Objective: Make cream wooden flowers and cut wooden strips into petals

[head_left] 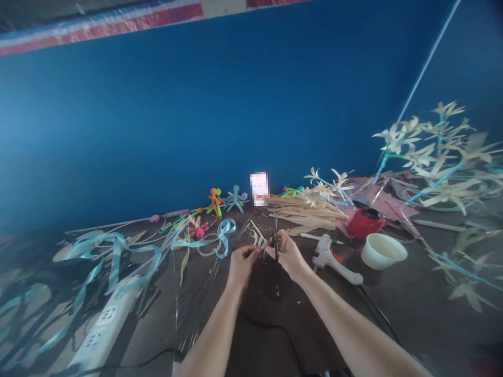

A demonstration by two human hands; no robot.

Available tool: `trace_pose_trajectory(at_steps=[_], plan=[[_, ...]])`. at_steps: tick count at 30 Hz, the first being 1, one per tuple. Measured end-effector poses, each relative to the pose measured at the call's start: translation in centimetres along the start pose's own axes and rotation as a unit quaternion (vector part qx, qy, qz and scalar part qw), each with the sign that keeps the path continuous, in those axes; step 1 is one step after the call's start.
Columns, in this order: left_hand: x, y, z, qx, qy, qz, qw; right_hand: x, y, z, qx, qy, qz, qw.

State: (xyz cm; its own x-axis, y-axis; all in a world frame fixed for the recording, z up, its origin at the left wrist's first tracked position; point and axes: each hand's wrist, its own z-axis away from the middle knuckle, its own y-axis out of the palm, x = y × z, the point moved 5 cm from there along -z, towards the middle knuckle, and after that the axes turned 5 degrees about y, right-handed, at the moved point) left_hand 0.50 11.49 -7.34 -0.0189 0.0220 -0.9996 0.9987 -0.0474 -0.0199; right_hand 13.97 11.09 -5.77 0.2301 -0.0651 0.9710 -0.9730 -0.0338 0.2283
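Observation:
My left hand [241, 266] pinches a small pale strip piece [259, 242], its fingertips nearly meeting those of the other hand. The piece resembles the dry straw-coloured strips [310, 212] piled behind; its exact shape is too small to make out. In my right hand [290, 255] is a pair of scissors [275, 242] with dark handles, its blades pointing away toward the wall. The right fingers are closed round the handles and also lie close to the pale piece. Small pale scraps dot the dark table below the hands.
On the right stand a white glue gun [328, 256], a white cup [383, 252], a red roll [365, 222] and pale strip flowers [420, 152]. Thin wires [200, 298], light-blue ribbon [118, 251] and a power strip [106, 324] lie left. A blurred screen [259, 187] leans near the blue wall.

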Motion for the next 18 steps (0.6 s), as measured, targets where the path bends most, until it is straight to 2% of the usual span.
trace_pose_trajectory(at_steps=[5, 12, 18], plan=[[0.0, 0.5, 0.0, 0.037, 0.034, -0.063, 0.997, -0.5, -0.2, 0.0, 0.001, -0.011, 0.026, 1.000], [-0.5, 0.2, 0.1, 0.029, 0.087, -0.125, 0.988, -1.5, -0.2, -0.3, -0.004, -0.021, 0.084, 0.996], [-0.5, 0.3, 0.2, 0.024, 0.069, -0.083, 0.994, -0.6, 0.0, 0.0, -0.006, -0.021, 0.048, 0.999]])
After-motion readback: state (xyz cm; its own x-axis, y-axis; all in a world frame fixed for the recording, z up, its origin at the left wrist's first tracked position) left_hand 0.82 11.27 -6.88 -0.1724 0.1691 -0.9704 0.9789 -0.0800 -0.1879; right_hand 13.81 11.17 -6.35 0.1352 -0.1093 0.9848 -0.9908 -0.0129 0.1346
